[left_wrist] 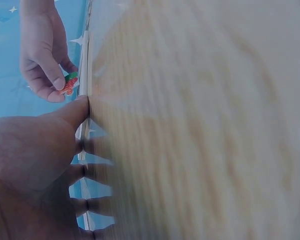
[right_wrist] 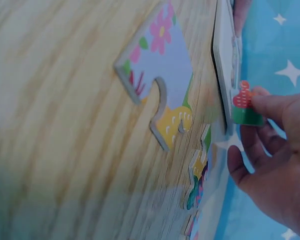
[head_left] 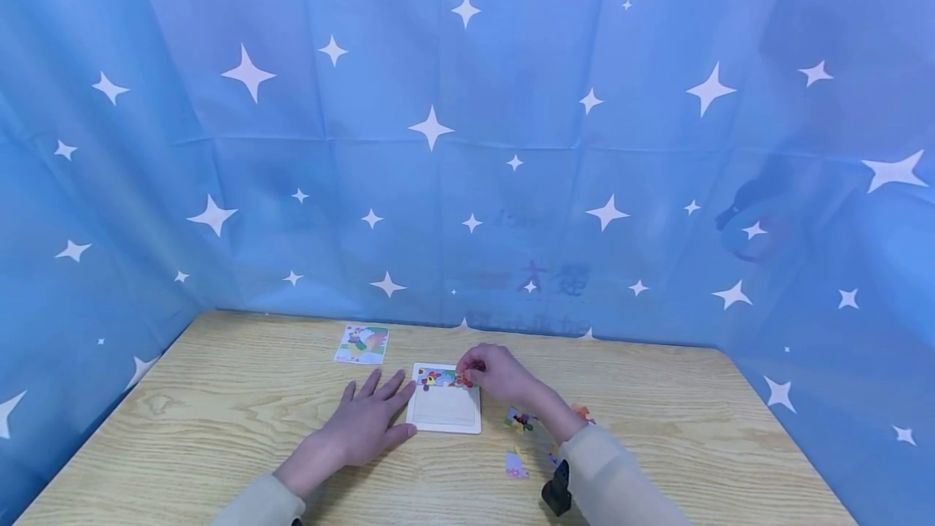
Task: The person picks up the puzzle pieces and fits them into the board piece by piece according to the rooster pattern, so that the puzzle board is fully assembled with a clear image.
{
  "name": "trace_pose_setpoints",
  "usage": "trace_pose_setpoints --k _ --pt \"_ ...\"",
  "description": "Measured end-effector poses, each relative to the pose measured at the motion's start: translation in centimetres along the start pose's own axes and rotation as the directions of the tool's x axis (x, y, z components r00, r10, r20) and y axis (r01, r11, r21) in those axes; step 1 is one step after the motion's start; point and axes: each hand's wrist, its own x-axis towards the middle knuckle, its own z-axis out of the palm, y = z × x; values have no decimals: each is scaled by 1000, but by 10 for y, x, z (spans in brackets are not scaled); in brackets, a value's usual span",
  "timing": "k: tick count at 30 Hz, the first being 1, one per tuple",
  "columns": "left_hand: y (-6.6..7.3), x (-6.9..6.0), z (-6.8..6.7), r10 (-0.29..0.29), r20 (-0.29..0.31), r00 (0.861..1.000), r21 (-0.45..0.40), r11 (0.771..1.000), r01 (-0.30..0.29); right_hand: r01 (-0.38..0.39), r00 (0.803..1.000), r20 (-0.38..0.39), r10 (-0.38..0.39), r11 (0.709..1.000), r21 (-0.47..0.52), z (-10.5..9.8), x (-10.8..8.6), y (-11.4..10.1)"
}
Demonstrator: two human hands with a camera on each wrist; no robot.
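A white puzzle tray [head_left: 447, 411] lies on the table, its top strip filled with colourful pieces. My right hand [head_left: 500, 373] is over the tray's upper right corner. In the right wrist view that hand [right_wrist: 277, 130] pinches a red and green puzzle piece [right_wrist: 246, 107] between thumb and fingers; the left wrist view shows the same piece [left_wrist: 69, 84]. My left hand [head_left: 367, 422] lies with spread, straight fingers at the tray's left edge; in the left wrist view its thumb and fingers [left_wrist: 79, 111] are extended.
Loose puzzle pieces [head_left: 519, 419] lie right of the tray, with a lilac and yellow piece [right_wrist: 172, 75] nearest the right wrist camera. A picture card [head_left: 362, 345] lies at the back left. A blue star-patterned curtain [head_left: 438, 185] stands behind the wooden table [head_left: 241, 396].
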Motion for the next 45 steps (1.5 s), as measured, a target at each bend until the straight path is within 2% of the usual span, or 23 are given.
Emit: trace_pose_setpoints --k 12,22,27,32,36,40,45 --pt "2 -1 -2 -11 4 1000 0 1000 11 31 1000 -1 -31 999 -43 1 0 1" --pt "2 0 -1 -17 12 1000 12 1000 17 -34 999 38 34 999 14 -2 -1 1" --pt "6 -3 -5 -18 19 1000 9 1000 18 -23 1000 -8 23 1000 -2 2 0 1" --pt "9 -5 -9 -18 26 999 6 1000 18 -33 996 -88 33 999 0 5 3 3" --pt "7 -4 -7 -18 22 1000 2 1000 18 -52 986 -158 58 998 43 6 4 6" --pt "3 -1 -3 -12 15 1000 -2 1000 12 -67 981 -175 79 995 75 7 4 8" --pt "-1 0 0 -5 12 1000 4 1000 5 -64 983 -170 68 997 30 10 5 9"
